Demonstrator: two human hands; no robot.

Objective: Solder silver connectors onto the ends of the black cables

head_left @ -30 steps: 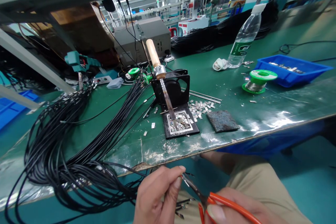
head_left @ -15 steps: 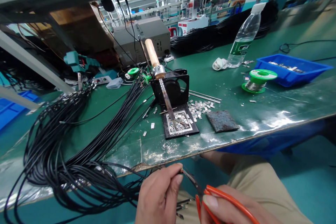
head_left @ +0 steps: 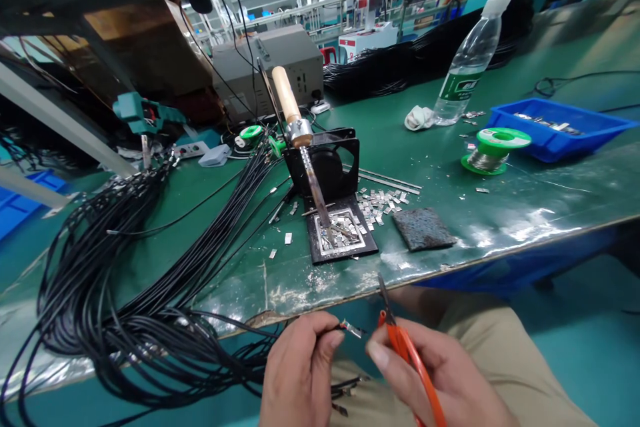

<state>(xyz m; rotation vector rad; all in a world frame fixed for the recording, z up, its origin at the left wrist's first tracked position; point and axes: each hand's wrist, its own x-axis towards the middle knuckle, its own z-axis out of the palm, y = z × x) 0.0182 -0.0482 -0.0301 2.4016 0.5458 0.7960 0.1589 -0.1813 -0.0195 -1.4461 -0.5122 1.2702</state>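
While our left hand (head_left: 300, 367) pinches the cable (head_left: 327, 329) end with its metal tab (head_left: 353, 329) just below the bench (head_left: 450, 147) edge, our right hand (head_left: 430, 373) is closed on the orange pliers (head_left: 400, 340), tips up and clear; we should steady the tab before biting.

L hand (head_left: 295, 373) pinching cable end w/ metal tab (head_left: 353, 329), R hand (head_left: 440, 380) gripping orange-handled pliers (head_left: 400, 343), tip up, below bench edge (head_left: 450, 260)

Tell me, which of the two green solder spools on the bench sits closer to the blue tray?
The larger green spool, just left of the blue tray. The smaller green spool lies far off, behind the soldering iron.
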